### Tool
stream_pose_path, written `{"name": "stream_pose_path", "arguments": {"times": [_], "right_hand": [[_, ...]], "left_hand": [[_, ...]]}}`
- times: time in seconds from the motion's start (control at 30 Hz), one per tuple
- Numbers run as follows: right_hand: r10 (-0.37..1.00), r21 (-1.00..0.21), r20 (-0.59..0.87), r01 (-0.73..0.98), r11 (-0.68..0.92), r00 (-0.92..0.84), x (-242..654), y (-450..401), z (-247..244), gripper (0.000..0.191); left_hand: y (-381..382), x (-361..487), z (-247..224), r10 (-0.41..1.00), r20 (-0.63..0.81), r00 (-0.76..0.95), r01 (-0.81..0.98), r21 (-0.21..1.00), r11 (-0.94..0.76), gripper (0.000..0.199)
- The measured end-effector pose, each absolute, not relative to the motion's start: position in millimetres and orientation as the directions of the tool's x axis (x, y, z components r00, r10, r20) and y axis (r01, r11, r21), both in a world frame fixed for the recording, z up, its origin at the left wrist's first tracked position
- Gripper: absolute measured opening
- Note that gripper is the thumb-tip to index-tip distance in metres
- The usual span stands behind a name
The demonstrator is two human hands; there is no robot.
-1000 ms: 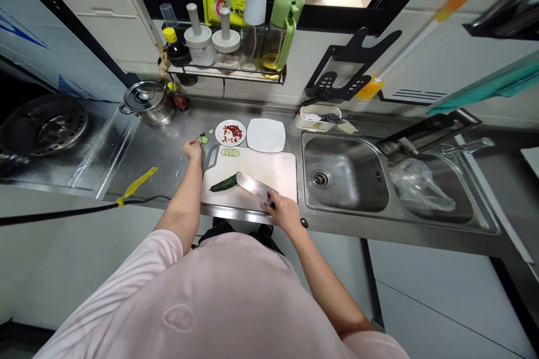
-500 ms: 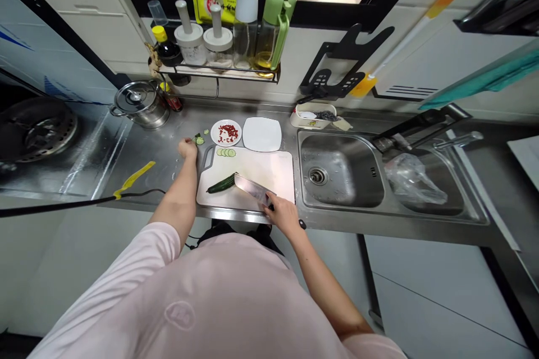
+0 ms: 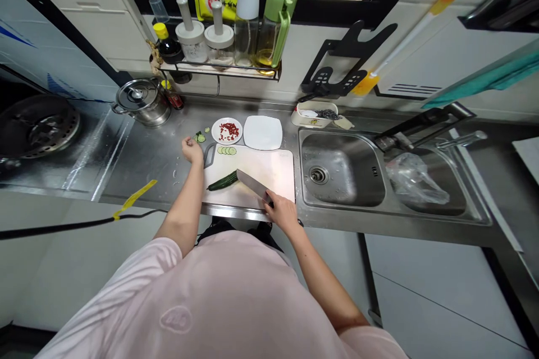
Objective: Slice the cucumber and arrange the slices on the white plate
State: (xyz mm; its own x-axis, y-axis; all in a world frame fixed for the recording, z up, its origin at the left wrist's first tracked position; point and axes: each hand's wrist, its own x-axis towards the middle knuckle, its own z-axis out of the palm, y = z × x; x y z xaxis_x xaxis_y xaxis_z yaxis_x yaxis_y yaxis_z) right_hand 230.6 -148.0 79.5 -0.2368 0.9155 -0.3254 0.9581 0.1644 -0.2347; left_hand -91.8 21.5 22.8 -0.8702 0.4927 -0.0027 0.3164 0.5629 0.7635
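My right hand (image 3: 281, 211) is wrapped round the handle of a cleaver (image 3: 252, 184), whose blade tip is beside the cut end of a dark green cucumber (image 3: 223, 181) on the white cutting board (image 3: 269, 171). Several cucumber slices (image 3: 227, 151) lie in a row near the board's upper left corner. My left hand (image 3: 192, 150) is off the board at its left, fingers curled; whether anything is in them is too small to tell. Cucumber scraps (image 3: 200, 137) lie on the counter just beyond it.
Behind the board are a plate of chopped red pieces (image 3: 228, 131) and a bare white plate (image 3: 263, 132). A lidded pot (image 3: 142, 102) stands back left. To the right is a sink (image 3: 342, 171); a rack (image 3: 223, 70) of bottles and jars hangs above.
My left hand has moved slightly to the right and its fingers have turned upward, away from the scraps. The cleaver blade has tilted a little, with my right hand still on its handle.
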Motion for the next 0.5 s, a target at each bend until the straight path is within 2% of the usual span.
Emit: {"name": "stream_pose_path", "arguments": {"times": [0.13,0.27,0.37,0.5], "right_hand": [[0.922,-0.256,-0.319,0.957,0.138,-0.219,228.7,-147.4,76.7,0.031],[0.93,-0.269,-0.304,0.955,0.123,-0.205,226.8,-146.9,74.5,0.029],[0.933,-0.271,-0.299,0.955,0.118,-0.2,225.4,-147.1,73.7,0.03],[0.933,-0.237,-0.321,0.968,0.087,-0.163,223.5,-146.9,71.7,0.035]], "left_hand": [[-3.1,-61.8,22.7,0.684,0.044,-0.728,0.41,0.828,0.383,0.03],[-31.7,-39.1,21.0,0.862,0.015,-0.506,0.476,0.839,0.265,0.031],[-51.0,-32.5,25.0,0.953,0.02,-0.303,0.587,0.792,0.17,0.027],[-69.0,-32.6,33.2,0.995,-0.03,-0.099,0.709,0.699,0.092,0.024]]}}
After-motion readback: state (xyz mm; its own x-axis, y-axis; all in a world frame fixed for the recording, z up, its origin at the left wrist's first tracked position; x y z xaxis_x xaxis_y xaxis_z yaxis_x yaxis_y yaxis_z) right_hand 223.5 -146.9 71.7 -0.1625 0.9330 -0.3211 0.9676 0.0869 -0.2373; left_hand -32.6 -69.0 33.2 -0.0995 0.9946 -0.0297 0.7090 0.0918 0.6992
